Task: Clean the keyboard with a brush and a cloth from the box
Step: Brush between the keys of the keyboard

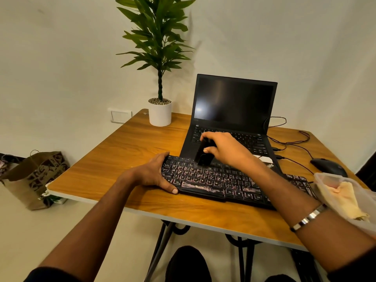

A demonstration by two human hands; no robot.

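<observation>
I'm in the brushing step: my right hand [220, 148] is curled round the black brush [203, 152], holding it tilted with its bristles down on the upper key rows toward the left end of the keyboard [219, 180]. My left hand [155, 173] grips the keyboard's left edge, thumb on the near corner and fingers over the far one, bracing it on the tabletop [126, 151] just in front of the open laptop [232, 110]. The cloth [345, 198] lies in the clear box [321, 176] at the right end of the keyboard, untouched, so I judge wiping is not yet begun. Next I should draw the bristles along the rows toward the right end, keeping the board pinned, then swap the brush for the cloth.
</observation>
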